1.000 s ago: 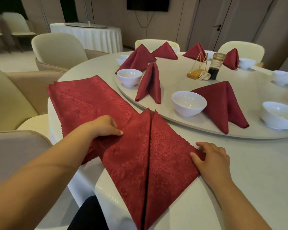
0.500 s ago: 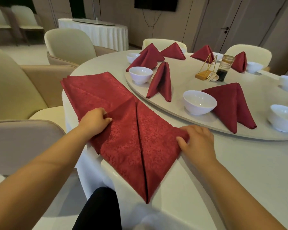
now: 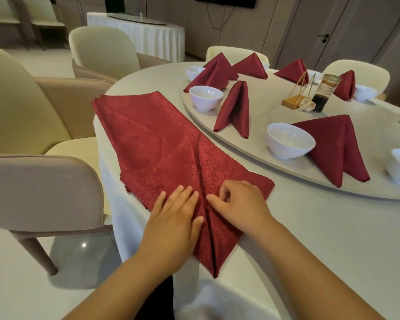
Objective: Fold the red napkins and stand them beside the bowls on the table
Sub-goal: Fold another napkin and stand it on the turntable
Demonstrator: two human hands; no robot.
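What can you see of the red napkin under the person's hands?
The napkin is dark red cloth with a leafy pattern and zigzag-cut edges. Two flaps are folded in to meet along a centre seam, making a point at the near edge of the table. It lies flat, partly on a stack of flat red napkins. The left hand presses flat on the left flap; the right hand rests curled fingers by the seam, grip unclear.
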